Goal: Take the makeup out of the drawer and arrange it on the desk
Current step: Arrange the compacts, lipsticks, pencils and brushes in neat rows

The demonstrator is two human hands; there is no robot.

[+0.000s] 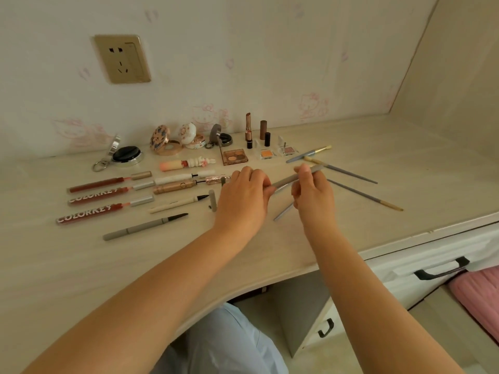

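Makeup point(172, 182) lies in tidy rows across the pale desk point(405, 163)

Desk point(378, 147) right open; makeup point(167, 184) crowds left.

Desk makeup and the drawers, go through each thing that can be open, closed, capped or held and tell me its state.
Black cushion compact: lid open.
Patterned round compact: open.
White compact: open.
Eyeshadow palette: open.
Rose-gold lipstick: uncapped, upright.
Three Colorkey lip glosses: opened, caps pulled off.
Grey eyeliner pen: uncapped, lying flat.
Grey stick: held by left hand and right hand.
White drawer: closed.
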